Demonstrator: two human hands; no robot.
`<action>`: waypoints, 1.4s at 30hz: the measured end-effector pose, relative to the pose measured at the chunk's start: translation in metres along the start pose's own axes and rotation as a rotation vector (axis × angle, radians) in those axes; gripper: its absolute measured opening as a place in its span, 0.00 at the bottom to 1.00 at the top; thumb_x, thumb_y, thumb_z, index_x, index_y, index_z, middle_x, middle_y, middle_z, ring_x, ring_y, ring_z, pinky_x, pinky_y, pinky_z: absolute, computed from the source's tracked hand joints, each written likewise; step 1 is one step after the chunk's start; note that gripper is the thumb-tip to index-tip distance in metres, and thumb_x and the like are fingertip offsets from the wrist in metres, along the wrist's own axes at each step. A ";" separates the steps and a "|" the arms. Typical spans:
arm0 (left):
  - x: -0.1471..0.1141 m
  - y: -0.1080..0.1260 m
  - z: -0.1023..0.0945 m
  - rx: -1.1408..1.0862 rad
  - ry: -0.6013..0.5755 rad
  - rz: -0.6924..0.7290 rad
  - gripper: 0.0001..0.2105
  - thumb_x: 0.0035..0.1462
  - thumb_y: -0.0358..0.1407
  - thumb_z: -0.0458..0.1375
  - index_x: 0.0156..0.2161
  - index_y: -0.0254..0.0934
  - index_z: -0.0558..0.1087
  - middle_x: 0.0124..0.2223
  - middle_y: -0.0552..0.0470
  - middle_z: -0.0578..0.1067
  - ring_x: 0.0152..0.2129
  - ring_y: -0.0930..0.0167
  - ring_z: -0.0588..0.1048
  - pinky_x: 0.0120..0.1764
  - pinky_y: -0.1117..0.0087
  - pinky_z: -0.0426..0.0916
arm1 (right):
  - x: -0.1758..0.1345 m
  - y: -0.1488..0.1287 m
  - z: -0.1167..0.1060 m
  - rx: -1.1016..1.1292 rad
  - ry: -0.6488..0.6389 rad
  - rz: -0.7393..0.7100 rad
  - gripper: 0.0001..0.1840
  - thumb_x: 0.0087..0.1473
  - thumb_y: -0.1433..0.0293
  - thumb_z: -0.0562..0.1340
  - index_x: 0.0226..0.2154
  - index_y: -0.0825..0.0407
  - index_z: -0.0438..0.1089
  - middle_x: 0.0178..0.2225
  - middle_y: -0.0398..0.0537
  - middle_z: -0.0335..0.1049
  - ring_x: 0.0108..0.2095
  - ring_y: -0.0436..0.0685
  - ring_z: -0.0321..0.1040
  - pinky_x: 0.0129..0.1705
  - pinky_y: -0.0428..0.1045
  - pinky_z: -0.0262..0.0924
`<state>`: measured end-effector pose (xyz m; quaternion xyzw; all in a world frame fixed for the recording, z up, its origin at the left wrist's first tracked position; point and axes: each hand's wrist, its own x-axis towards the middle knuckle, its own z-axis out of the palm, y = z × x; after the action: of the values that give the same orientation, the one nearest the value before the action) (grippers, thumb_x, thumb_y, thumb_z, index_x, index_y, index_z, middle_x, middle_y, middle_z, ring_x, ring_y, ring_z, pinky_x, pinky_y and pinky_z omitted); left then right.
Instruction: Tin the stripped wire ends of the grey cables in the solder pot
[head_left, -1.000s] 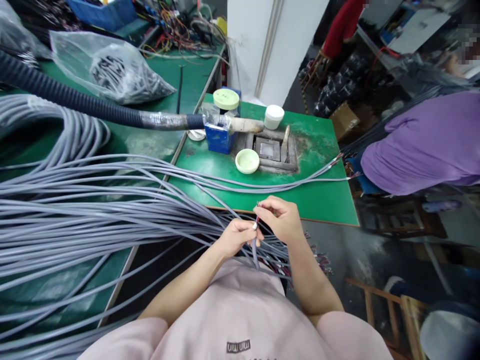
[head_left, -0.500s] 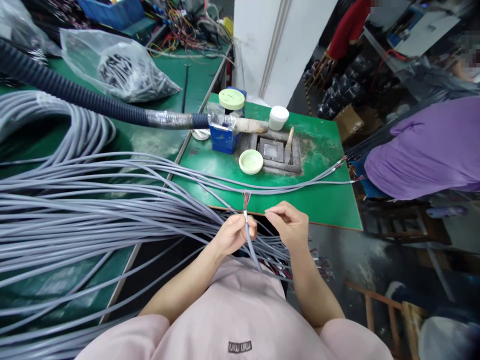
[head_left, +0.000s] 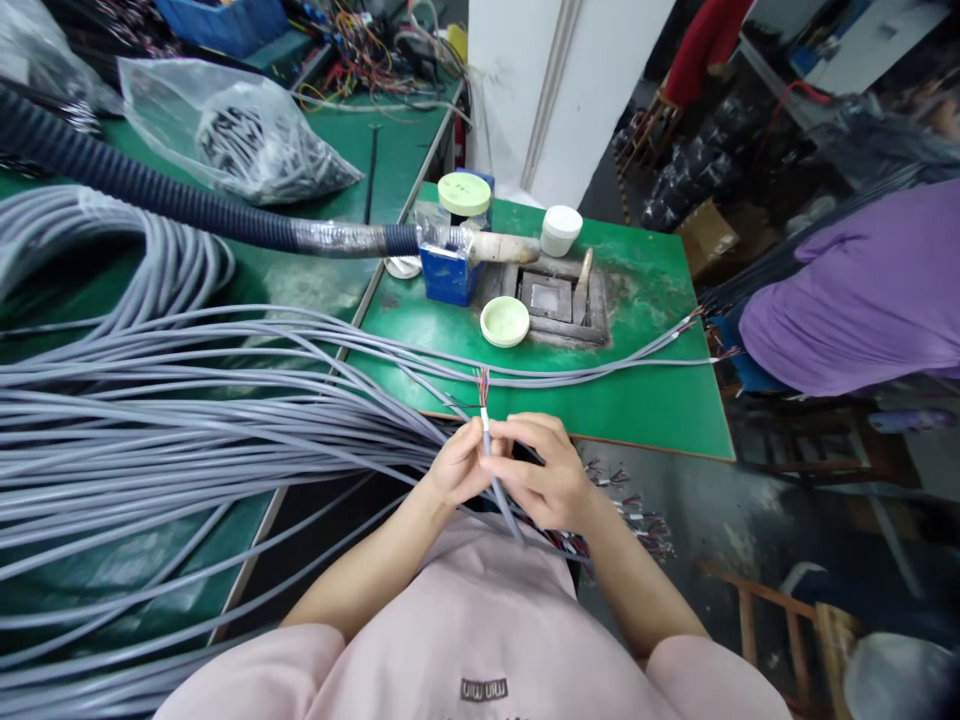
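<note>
My left hand (head_left: 457,465) is closed round a grey cable (head_left: 504,508) just below its stripped end. Thin red, white and dark wires (head_left: 482,385) fan upward from that end, above a white band (head_left: 485,420) on the sheath. One dark wire (head_left: 463,405) sticks out sideways to the left. From the right, my right hand (head_left: 551,472) meets the same cable, its fingertips pinching at and just below the white band. Behind my hands a bundle of grey cables (head_left: 315,430) runs across from the left, with several stripped ends (head_left: 637,525) hanging at the right.
On the green bench (head_left: 660,400) stand a pale green dish (head_left: 505,322), a white tub (head_left: 560,232) and a square metal pot (head_left: 550,298) set in the top. A ribbed black hose (head_left: 225,215) reaches to a blue box (head_left: 448,275). Someone in a purple top (head_left: 862,290) is at the right.
My right hand has moved left onto the cable, from apart to touching it. The wires now spread more, with one dark wire bent out to the left.
</note>
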<state>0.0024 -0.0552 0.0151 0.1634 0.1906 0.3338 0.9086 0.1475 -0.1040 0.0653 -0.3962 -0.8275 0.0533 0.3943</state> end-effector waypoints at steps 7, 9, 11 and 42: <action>0.004 0.011 0.012 0.254 0.023 0.213 0.18 0.46 0.49 0.67 0.33 0.34 0.77 0.24 0.54 0.75 0.19 0.75 0.72 0.26 0.73 0.70 | 0.005 0.030 -0.002 -0.006 0.166 0.009 0.17 0.57 0.68 0.61 0.49 0.40 0.71 0.48 0.46 0.74 0.54 0.61 0.65 0.52 0.60 0.65; 0.004 0.022 0.013 0.525 0.100 0.423 0.15 0.51 0.47 0.64 0.36 0.35 0.78 0.27 0.51 0.78 0.25 0.73 0.75 0.33 0.71 0.71 | 0.014 0.043 -0.015 0.004 0.310 0.138 0.16 0.59 0.68 0.58 0.49 0.42 0.71 0.46 0.46 0.75 0.51 0.60 0.68 0.52 0.60 0.65; 0.004 0.036 0.008 0.837 0.201 0.687 0.12 0.56 0.43 0.60 0.35 0.36 0.79 0.30 0.50 0.79 0.29 0.71 0.76 0.36 0.69 0.70 | 0.028 0.057 -0.029 -0.022 0.432 0.280 0.14 0.61 0.67 0.56 0.47 0.44 0.72 0.44 0.48 0.75 0.49 0.60 0.70 0.51 0.59 0.66; 0.029 0.053 -0.048 1.719 0.339 1.083 0.06 0.58 0.37 0.57 0.37 0.43 0.77 0.34 0.51 0.80 0.34 0.67 0.75 0.51 0.57 0.58 | 0.112 0.134 -0.004 -0.142 0.045 0.391 0.11 0.59 0.64 0.57 0.33 0.48 0.74 0.34 0.47 0.76 0.39 0.57 0.70 0.45 0.53 0.62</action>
<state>-0.0276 0.0108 -0.0112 0.7728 0.3916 0.4683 0.1736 0.1910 0.0647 0.0826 -0.5770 -0.7275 0.0615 0.3662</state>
